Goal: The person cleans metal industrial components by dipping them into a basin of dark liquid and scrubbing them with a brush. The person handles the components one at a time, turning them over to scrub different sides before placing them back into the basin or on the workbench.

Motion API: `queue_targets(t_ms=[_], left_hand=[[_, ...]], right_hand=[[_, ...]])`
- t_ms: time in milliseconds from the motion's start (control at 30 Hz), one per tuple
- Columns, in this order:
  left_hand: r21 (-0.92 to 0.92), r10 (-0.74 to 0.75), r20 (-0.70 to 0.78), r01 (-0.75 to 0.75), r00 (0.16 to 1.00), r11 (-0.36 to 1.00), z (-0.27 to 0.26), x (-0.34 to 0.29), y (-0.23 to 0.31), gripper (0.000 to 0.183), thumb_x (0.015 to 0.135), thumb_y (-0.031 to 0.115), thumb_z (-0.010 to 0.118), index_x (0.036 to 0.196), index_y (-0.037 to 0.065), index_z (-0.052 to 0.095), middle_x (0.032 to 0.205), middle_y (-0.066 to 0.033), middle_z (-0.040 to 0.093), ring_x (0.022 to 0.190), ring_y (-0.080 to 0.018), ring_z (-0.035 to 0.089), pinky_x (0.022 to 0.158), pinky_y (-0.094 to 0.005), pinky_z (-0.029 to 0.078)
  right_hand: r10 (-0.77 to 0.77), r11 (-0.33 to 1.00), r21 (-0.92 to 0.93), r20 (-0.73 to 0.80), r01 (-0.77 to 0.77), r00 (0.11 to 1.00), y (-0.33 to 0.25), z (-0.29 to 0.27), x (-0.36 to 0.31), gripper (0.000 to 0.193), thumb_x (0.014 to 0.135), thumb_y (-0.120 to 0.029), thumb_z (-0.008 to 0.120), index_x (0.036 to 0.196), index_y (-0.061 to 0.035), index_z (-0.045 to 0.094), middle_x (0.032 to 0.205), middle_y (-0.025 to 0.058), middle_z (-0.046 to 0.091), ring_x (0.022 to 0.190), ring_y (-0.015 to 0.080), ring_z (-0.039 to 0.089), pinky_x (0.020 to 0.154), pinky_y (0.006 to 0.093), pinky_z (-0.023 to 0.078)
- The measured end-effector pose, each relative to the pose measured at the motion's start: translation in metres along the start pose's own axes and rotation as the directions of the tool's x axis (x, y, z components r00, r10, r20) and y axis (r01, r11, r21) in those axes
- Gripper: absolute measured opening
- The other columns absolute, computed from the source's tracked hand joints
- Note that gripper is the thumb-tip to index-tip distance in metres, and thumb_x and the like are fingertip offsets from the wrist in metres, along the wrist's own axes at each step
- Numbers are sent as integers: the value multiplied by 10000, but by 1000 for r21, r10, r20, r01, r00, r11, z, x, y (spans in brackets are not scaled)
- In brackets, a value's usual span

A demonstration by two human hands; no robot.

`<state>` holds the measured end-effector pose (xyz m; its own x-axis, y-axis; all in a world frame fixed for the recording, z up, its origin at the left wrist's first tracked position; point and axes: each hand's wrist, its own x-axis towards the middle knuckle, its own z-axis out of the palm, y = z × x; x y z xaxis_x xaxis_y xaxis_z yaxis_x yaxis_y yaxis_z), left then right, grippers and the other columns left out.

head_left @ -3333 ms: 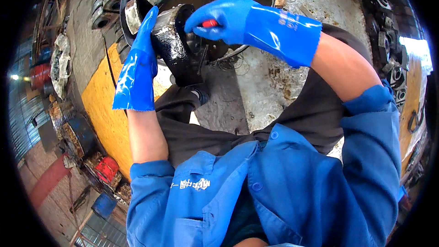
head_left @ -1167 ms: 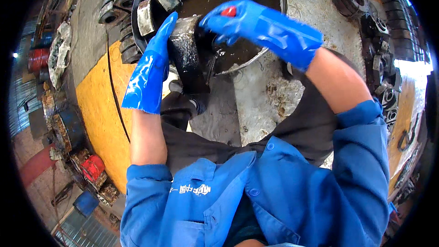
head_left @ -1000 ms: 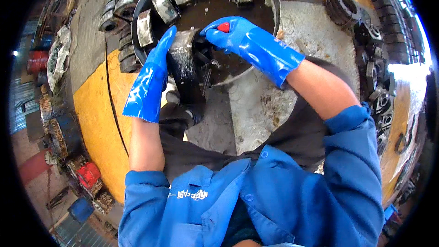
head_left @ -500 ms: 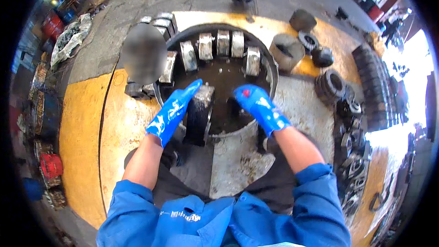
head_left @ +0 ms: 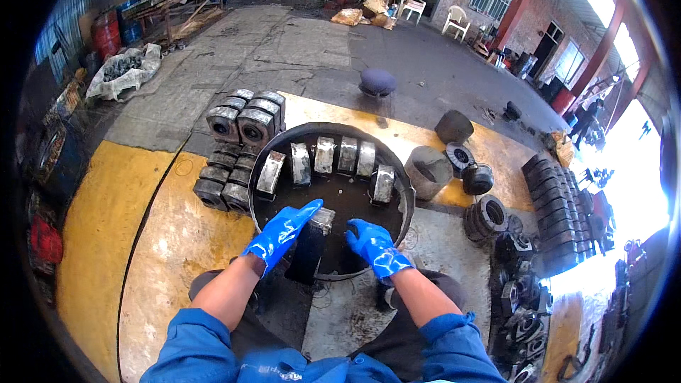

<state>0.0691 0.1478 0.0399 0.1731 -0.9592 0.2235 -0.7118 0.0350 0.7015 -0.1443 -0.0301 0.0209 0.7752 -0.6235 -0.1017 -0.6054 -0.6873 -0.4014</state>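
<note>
A dark metal block (head_left: 306, 252) with a bare, shiny top end leans at the near rim of a round black tub (head_left: 409, 216). My left hand (head_left: 284, 232), in a blue glove, is against the block's left side, one digit stretched along its top; the other fingers are partly hidden, and it appears to grip the block. Just right of the block, over dark liquid, is my right hand (head_left: 376, 247), also gloved in blue, its fingers curled; what they hold is hidden. Several similar blocks (head_left: 324, 156) stand along the tub's inner far wall.
Stacked metal blocks (head_left: 257, 124) stand left of the tub. Beyond its right rim are a grey cylinder (head_left: 428, 172), a dark cylinder (head_left: 454, 128) and ring-shaped parts (head_left: 485, 218). Rows of dark blocks (head_left: 557, 202) line the far right. A round stool (head_left: 377, 83) stands beyond.
The view has tilted up, bringing in the yard and chairs. My right hand has come closer to the block. My left hand stays at the block's side.
</note>
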Motion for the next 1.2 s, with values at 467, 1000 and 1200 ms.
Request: queue_targets(t_ms=[467, 1000, 1200], left_hand=[[-872, -483, 202, 381, 852, 308, -34, -21, 94, 391, 1019, 422, 627, 1034, 55, 763, 908, -41, 738, 808, -116, 659, 787, -296, 525], [-900, -380, 124, 265, 916, 346, -11, -31, 62, 440, 1008, 442, 635, 1116, 33, 757, 1071, -88, 750, 1004, -176, 671, 957, -344, 500], [-811, -484, 195, 417, 853, 410, -5, -21, 83, 489, 1009, 474, 605, 1230, 54, 721, 1169, -68, 726, 1072, -179, 653, 993, -342, 490]], right_hand=[[-29, 122, 906, 411, -405, 911, -66, -12, -39, 524, 1059, -455, 541, 1365, -31, 585, 1233, 131, 681, 1063, 222, 675, 901, 388, 564], [-131, 43, 959, 282, -279, 951, -129, -28, -55, 479, 1053, -379, 566, 1348, -3, 601, 1259, 106, 684, 1105, 202, 662, 992, 341, 511], [-156, 100, 989, 124, -109, 980, -119, -43, -79, 420, 1039, -380, 569, 1217, -19, 688, 1127, 98, 729, 959, 215, 674, 922, 367, 531]])
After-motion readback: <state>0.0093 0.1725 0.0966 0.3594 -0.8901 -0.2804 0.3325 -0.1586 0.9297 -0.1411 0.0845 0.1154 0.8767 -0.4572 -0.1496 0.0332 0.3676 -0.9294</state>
